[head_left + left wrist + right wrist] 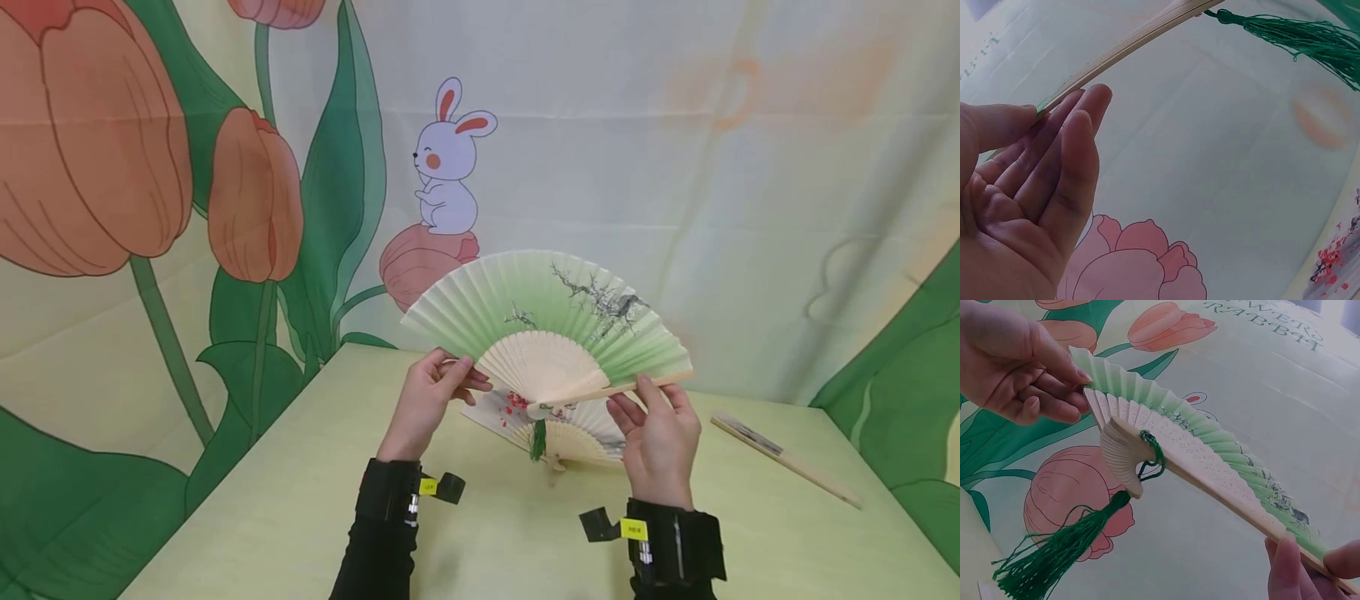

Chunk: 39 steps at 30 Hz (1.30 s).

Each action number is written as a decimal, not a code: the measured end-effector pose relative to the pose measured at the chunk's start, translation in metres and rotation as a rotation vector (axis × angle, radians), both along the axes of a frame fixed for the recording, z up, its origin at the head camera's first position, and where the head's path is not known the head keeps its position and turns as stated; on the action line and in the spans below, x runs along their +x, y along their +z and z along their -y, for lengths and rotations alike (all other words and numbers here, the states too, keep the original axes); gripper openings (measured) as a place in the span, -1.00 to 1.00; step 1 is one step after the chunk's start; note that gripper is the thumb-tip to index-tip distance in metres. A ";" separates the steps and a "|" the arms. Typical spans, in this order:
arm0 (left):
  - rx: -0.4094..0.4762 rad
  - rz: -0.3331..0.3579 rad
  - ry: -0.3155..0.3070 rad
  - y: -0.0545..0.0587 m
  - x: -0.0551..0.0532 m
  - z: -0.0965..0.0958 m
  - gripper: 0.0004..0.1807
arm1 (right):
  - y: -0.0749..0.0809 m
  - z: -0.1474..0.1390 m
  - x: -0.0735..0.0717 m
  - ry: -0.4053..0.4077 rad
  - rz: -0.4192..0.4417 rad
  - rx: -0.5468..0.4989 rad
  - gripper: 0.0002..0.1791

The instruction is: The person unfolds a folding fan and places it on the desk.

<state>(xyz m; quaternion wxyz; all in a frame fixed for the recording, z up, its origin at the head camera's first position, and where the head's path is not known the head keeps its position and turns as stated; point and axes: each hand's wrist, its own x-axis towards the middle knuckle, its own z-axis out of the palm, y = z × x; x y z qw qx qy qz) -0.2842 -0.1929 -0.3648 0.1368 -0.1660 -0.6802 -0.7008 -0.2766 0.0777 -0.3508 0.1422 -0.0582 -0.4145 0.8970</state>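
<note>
Between my left hand (427,398) and right hand (662,442), fingertips (1285,565) pinching either edge, the green fan (547,321) is spread; I judge this the opening-out step, and the next move calls for a light, even grip.

You have the raised folding fan (540,304) between your 2 hands: your left hand (427,396) at its left edge, your right hand (663,442) on the guard stick (592,395) at its right. Its pivot end points toward you, and the tassel (538,440) hangs from there. Below it, the lower folding fan (585,435) lies spread on the table (262,517), partly hidden behind the raised one. To the right of your right hand, apart from the other 2, the folded fan (783,458) lies slantwise, its near end farther right. Behind the table hangs the backdrop (600,167), its printed rabbit (450,196) above and left of the raised fan, its printed tulips (255,200) mostly farther left.
</note>
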 end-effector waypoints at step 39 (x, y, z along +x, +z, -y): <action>0.332 0.025 0.118 -0.003 -0.003 0.025 -0.81 | -0.006 -0.005 -0.008 0.184 0.091 -0.063 -0.86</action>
